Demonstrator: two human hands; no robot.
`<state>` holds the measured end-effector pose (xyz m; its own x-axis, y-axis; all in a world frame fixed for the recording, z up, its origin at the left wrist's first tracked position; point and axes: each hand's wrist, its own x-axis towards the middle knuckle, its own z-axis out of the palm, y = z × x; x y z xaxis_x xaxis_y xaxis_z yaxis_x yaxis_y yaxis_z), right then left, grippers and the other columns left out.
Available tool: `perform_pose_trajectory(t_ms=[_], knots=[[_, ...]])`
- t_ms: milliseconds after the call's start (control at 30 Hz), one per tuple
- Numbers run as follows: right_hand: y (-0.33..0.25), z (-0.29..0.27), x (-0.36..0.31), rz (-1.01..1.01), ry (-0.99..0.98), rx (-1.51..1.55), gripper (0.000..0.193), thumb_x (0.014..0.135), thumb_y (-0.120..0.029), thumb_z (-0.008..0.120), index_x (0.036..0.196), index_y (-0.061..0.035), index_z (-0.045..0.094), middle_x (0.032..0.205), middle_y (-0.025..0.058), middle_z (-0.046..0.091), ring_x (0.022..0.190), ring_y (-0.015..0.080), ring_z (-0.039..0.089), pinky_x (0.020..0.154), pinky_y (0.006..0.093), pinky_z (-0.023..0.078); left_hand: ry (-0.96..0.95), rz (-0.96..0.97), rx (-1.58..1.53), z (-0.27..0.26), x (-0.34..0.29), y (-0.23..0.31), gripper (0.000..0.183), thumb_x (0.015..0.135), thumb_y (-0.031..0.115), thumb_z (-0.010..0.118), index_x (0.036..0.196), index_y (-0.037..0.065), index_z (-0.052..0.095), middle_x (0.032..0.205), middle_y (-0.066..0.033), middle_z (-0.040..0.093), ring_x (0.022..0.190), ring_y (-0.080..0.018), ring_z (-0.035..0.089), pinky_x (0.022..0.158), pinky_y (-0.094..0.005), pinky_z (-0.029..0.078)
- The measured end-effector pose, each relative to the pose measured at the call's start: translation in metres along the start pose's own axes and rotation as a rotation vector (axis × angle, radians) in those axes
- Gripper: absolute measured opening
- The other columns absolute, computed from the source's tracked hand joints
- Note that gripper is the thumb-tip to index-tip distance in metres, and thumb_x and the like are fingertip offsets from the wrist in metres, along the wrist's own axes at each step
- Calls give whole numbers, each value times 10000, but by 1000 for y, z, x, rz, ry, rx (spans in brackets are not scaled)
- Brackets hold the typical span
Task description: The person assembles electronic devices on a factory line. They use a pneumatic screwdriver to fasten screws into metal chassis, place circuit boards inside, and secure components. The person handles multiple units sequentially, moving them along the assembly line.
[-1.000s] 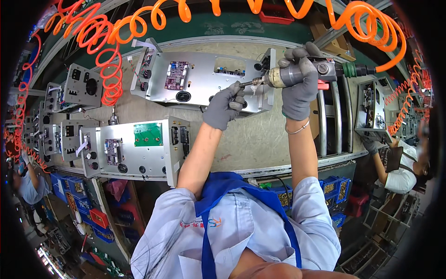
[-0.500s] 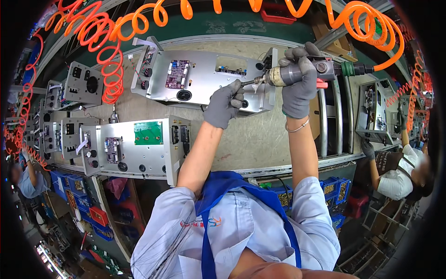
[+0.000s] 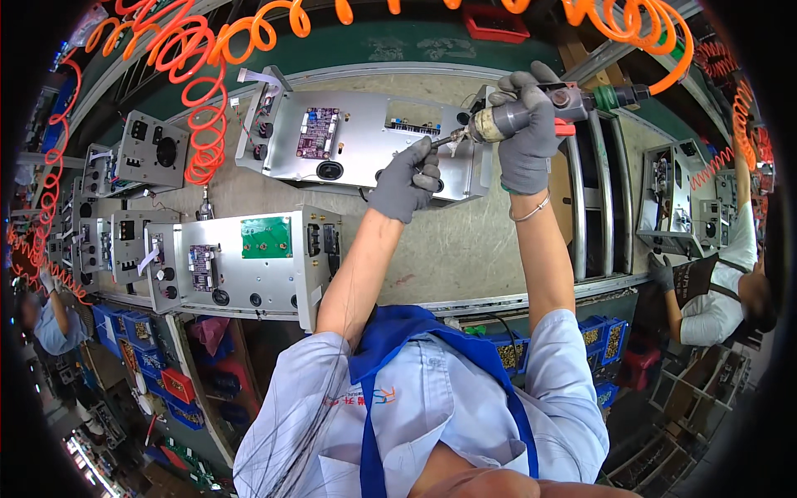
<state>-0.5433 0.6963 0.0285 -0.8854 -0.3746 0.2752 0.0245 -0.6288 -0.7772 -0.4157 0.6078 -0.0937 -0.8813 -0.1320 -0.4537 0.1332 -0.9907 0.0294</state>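
Observation:
My right hand (image 3: 528,124), in a grey glove, is wrapped round a pneumatic screwdriver (image 3: 495,122) held sideways with its bit toward the left. The driver's far end joins an orange coiled air hose (image 3: 669,81). At the bit end, my left hand (image 3: 407,179), also gloved, is closed with finger and thumb pinched at the tip; whatever small piece may sit there is hidden. Both hands are above the right part of a silver metal chassis (image 3: 365,137), which carries a purple circuit board (image 3: 317,133) and a black oval part (image 3: 330,170).
A second chassis (image 3: 241,278) with a green board (image 3: 266,238) lies nearer on the left. More metal units (image 3: 151,151) stand further left. Coiled hoses (image 3: 199,124) hang overhead. Blue bins (image 3: 508,352) of small parts sit below the bench edge. A co-worker (image 3: 718,299) works at right.
The screwdriver and my right hand have shifted slightly left and tilted, the hose end rising. The left hand has barely moved. The co-worker at right has raised an arm.

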Motion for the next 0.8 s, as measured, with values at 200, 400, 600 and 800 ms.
perform_pose_trajectory(t_ms=[200, 400, 600, 800], knots=[[15, -3, 0, -13, -164, -218, 405, 798, -42, 547, 1183, 55, 467, 929, 146, 609, 817, 197, 621, 680, 310, 550, 154, -144, -152, -5, 30, -9, 163, 923, 170, 491, 804, 60, 476, 697, -27, 459, 540, -104, 459, 350, -160, 317], [36, -1, 7, 59, -324, -264, 346, 782, -7, 591, 1120, 40, 535, 862, 89, 624, 738, 135, 621, 643, 263, 552, 267, -74, -133, -5, 56, -7, 155, 919, 185, 435, 814, 80, 480, 713, -66, 478, 538, -129, 458, 373, -201, 328], [47, 15, 11, 57, -446, -321, 347, 774, -19, 620, 1111, 20, 547, 821, 47, 623, 715, 104, 605, 634, 242, 518, -12, 327, 476, -80, 92, -21, 185, 893, 70, 433, 1016, -61, 474, 892, -144, 555, 726, -208, 588, 559, -259, 514], [55, 3, 18, -15, -413, -350, 343, 769, -28, 633, 1099, 10, 550, 828, 38, 627, 705, 97, 601, 632, 237, 508, 52, 253, 362, -3, -47, -64, 467, 848, 3, 455, 1287, -140, 383, 1121, -227, 567, 953, -230, 620, 803, -286, 549]])
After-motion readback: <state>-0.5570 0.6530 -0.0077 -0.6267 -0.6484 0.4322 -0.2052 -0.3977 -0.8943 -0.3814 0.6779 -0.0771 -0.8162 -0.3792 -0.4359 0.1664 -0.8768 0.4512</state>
